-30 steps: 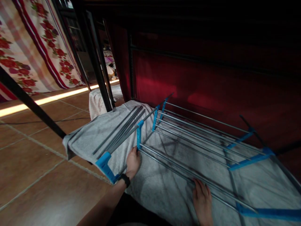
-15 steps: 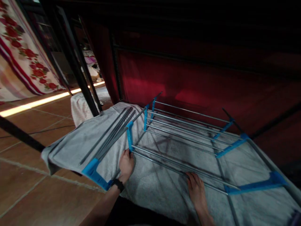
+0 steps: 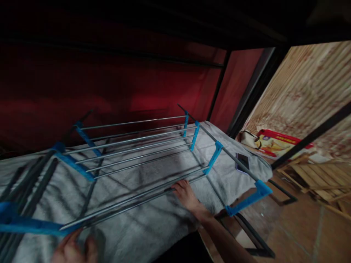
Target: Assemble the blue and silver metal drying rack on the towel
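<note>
Markings, right side of the view: a red and yellow box (image 3: 279, 140) is lying beyond the gray cloth (image 3: 131, 226) and is carrying what is looking like a line of print along its red upper part, with a small bluish mark (image 3: 265, 138) near its left end. Both are appearing too small and blurred for reading; no word, brand or number is coming through. The phone (image 3: 244, 159) on the cloth is presenting a dark face, nothing legible.

A blue-bracketed, metal-railed rack (image 3: 131, 140) sits on grey cloth (image 3: 131, 233).
</note>
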A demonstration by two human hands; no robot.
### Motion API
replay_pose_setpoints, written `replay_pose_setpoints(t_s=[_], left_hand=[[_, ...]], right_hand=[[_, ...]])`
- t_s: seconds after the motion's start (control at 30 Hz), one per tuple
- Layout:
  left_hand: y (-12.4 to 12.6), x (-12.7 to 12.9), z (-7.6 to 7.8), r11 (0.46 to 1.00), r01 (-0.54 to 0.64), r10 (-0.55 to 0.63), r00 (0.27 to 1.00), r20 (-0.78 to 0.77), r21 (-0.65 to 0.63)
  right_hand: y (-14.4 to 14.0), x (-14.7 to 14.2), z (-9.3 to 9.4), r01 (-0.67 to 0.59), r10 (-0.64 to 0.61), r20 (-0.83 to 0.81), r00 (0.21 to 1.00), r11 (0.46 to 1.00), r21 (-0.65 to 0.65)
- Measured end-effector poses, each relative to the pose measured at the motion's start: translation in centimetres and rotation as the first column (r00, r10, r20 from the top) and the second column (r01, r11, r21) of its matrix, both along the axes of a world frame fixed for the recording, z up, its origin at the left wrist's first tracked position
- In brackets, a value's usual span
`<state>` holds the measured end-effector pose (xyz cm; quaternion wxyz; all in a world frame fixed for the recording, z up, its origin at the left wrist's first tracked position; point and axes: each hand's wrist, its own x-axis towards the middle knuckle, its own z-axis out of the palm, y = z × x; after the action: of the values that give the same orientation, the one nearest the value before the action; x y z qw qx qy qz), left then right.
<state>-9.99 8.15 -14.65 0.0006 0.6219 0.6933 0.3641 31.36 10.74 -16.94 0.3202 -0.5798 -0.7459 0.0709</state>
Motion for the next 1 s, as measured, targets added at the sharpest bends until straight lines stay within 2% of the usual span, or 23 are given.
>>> replay_pose_setpoints(t_s=[0.1, 0.2, 0.3, 0.47, 0.63, 0.73, 0.87, 1.0], left_hand=[[0.8, 2.3, -0.2, 0.975, 0.189, -0.184, 0.982, -0.048, 0.121], [2.2, 3.8, -1.2, 0.916, 0.398, -0.387, 0.908, -0.161, 0.044], [3.6, 4.3, -2.5, 0.862, 0.505, -0.491, 0.822, -0.287, -0.028], [5.4, 4.1, -3.6, 0.851, 0.517, -0.508, 0.770, -0.387, -0.089], [6.3, 4.0, -4.2, 0.843, 0.521, -0.532, 0.776, -0.338, -0.130], [6.5, 3.9, -4.7, 0.843, 0.526, -0.531, 0.781, -0.330, -0.113], [6.5, 3.6, -5.3, 0.840, 0.535, -0.534, 0.782, -0.323, -0.092], [6.5, 3.3, -5.5, 0.826, 0.553, -0.553, 0.761, -0.338, -0.106]], right_hand=[[0.2, 0.2, 0.4, -0.017, 0.017, -0.007, 1.000, 1.000, -0.004], [0.4, 0.3, 0.5, -0.024, 0.024, 0.001, 1.000, 1.000, -0.009], [0.4, 0.4, 0.4, -0.016, 0.016, 0.039, 0.999, 1.000, -0.006], [0.7, 0.3, 0.6, -0.015, 0.014, 0.065, 0.998, 1.000, 0.009], [0.9, 0.2, 1.3, -0.031, 0.027, 0.061, 0.998, 0.998, 0.059], [0.0, 0.5, 1.4, 0.006, -0.009, 0.037, 0.999, 0.996, 0.093], [-2.4, 2.6, 0.7, 0.188, -0.175, -0.096, 0.980, 0.972, 0.140], [-4.9, 6.5, -0.3, 0.441, -0.405, -0.233, 0.884, 0.888, 0.129]])
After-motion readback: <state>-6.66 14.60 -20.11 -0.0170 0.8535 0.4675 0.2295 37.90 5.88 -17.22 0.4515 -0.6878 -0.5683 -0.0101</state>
